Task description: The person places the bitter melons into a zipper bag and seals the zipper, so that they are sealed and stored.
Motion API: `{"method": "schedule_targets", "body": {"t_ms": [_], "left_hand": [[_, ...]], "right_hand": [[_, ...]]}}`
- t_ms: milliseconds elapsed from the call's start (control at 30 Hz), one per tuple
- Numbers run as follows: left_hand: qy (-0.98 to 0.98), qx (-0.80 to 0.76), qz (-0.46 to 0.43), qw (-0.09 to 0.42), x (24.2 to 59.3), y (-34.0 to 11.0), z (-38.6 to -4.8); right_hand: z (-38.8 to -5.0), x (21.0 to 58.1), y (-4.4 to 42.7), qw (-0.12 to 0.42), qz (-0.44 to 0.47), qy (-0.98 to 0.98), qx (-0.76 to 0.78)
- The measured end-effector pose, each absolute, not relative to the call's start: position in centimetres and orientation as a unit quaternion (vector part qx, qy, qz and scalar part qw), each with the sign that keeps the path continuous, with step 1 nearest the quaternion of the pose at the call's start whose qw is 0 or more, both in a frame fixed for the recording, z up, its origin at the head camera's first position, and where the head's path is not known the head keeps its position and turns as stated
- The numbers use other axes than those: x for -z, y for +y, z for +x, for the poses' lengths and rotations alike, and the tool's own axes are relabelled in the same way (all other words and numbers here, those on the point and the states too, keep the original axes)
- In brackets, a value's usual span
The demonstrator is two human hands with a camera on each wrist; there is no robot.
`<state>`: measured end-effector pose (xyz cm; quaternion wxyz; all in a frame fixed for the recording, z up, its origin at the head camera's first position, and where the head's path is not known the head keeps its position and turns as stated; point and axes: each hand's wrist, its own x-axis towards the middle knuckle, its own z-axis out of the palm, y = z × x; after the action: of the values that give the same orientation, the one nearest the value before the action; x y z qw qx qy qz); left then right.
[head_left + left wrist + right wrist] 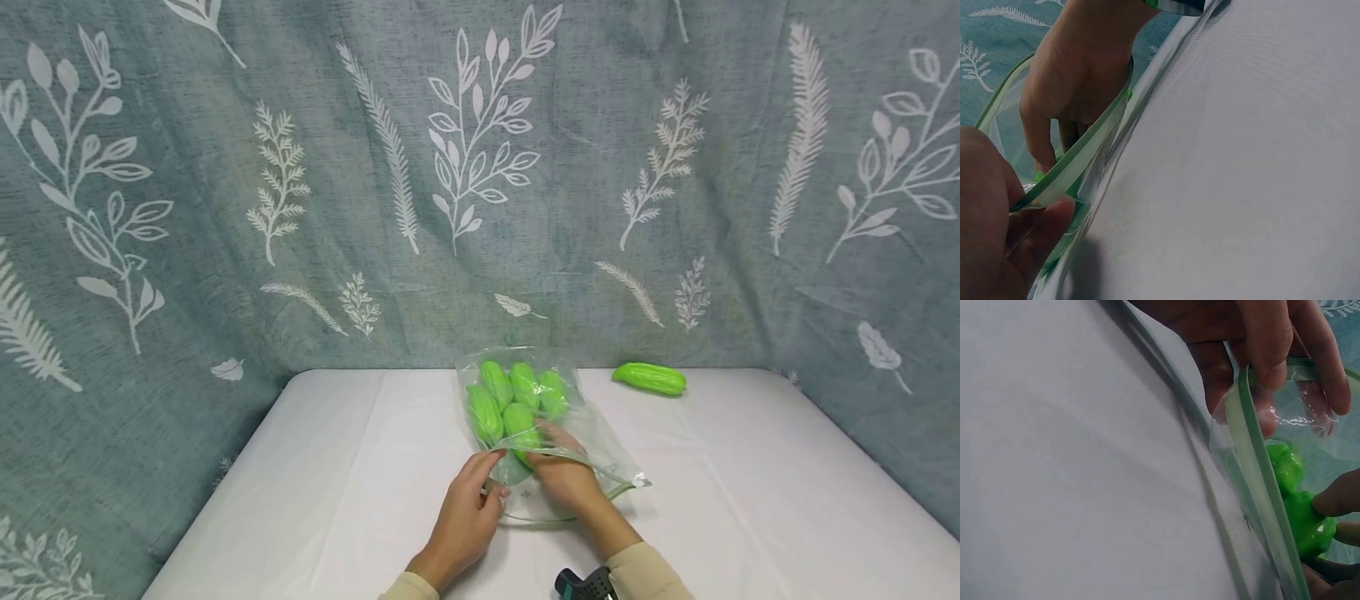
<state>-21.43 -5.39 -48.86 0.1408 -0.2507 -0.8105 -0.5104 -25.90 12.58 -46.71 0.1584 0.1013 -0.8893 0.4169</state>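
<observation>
A clear zip bag (603,446) with a green-edged mouth lies on the table, its opening towards me. Several bright green, ridged bitter gourds (484,414) lie inside it. My left hand (463,521) pinches the bag's rim on the left side, lifting the edge so the mouth gapes. Through that mouth reaches my right hand (562,479); in the right wrist view its fingers (1340,495) curl round a green gourd (1307,528) inside the bag. Plastic film partly covers the right hand in the head view.
Another green bitter gourd (650,378) lies outside the bag at the table's back edge, right of it. The white-covered table (360,483) ends at a grey-green leaf-patterned curtain (420,292) that surrounds the back and sides.
</observation>
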Motion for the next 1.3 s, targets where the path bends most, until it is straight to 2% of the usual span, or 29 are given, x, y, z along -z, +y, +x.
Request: {"method": "schedule_targets", "body": {"t_ms": [467,733,967,1300], "left_hand": [[-0.814,0.503,-0.253,0.142,48.92,-5.35,-21.49],[-0.816,0.502,-0.249,0.142,48.92,-5.36,-21.41],[-0.816,0.502,-0.248,0.141,48.83,-5.24,-21.47],[-0.817,0.501,-0.245,0.145,48.79,-5.22,-21.41]], "right_hand": [[-26.21,46.85,12.19,0.197,0.066,-0.893,-0.398],[-26.22,47.08,12.09,0.192,0.016,-0.896,-0.4],[-25.71,47.02,12.34,0.211,0.04,-0.886,-0.41],[-25.65,47.11,12.37,0.2,0.036,-0.883,-0.423]]}}
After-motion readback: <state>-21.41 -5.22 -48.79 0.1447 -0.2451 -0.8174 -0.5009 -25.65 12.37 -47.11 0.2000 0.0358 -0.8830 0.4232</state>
